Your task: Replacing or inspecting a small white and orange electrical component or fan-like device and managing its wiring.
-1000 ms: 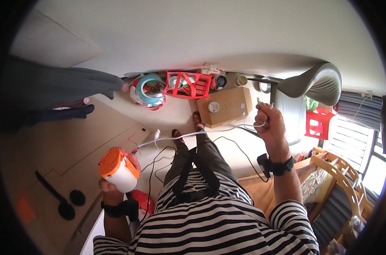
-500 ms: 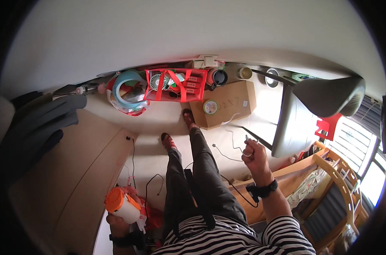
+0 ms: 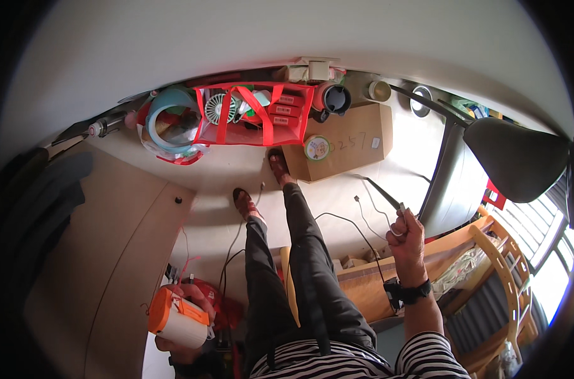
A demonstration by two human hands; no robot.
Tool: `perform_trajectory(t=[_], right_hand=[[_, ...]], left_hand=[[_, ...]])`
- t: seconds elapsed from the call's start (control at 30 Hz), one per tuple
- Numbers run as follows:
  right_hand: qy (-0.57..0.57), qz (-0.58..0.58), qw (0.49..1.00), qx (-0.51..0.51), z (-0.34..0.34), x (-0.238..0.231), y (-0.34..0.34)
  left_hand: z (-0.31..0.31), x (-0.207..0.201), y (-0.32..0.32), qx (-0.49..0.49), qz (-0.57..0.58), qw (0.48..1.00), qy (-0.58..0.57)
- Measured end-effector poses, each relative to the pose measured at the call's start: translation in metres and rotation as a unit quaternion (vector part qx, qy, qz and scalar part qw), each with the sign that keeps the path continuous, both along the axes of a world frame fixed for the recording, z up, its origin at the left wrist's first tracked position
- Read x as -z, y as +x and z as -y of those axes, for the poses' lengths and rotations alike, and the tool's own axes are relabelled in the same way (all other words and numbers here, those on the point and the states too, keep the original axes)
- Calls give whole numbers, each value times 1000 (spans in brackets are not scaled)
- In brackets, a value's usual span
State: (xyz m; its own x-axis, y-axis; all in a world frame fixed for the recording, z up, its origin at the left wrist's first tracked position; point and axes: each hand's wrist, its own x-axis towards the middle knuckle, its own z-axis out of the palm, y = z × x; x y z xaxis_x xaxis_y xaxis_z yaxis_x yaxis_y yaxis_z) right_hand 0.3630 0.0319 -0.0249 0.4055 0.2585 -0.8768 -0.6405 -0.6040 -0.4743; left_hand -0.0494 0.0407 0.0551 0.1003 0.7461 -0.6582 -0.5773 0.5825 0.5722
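At lower left, my left hand (image 3: 198,298) is wrapped round a white tub (image 3: 184,330) with an orange lid (image 3: 163,307). The tub lies tilted, its lid toward the left. A thin pink cord (image 3: 186,243) rises just above that hand; whether the hand holds it too, I cannot tell. On the right, my right hand (image 3: 408,243) is closed on a thin white cable (image 3: 366,218), raised above the floor. One pale end of it sticks up past the fingers; a loop with a small plug hangs to the left.
Against the wall stand a red bag (image 3: 252,136) with a small fan, a blue-rimmed bag (image 3: 153,129), a dark-lidded cup (image 3: 334,100) and a cardboard box (image 3: 347,142) with a round tub (image 3: 317,148) on it. A grey chair (image 3: 454,180) and a wooden rack (image 3: 501,271) stand right.
My right hand has moved right with the white cable. The tub has turned in my left hand and its lid faces further left. The whole view has shifted a little.
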Motion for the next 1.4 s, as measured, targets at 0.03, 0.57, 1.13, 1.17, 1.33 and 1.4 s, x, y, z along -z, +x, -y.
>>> perform_trajectory(t=[0.03, 0.57, 1.13, 1.17, 1.33, 1.4], right_hand=[[-3, 1, 1000, 2, 1, 0, 1], [0, -49, 997, -59, 19, 1, -38], [56, 209, 941, -261, 7, -27, -50], [64, 203, 941, -262, 0, -41, -59], [77, 17, 963, -256, -26, -107, -96], [84, -70, 956, -271, -30, -136, -107]], left_hand=[[1, 2, 0, -16, 64, 998, 2], [1, 11, 19, 9, 4, 999, -39], [-2, -28, 19, -25, -22, 999, 9], [-3, -38, 19, -17, -34, 999, 29], [-3, -86, 10, 127, -64, 977, 159], [-11, -121, 26, 87, -111, 976, 167]])
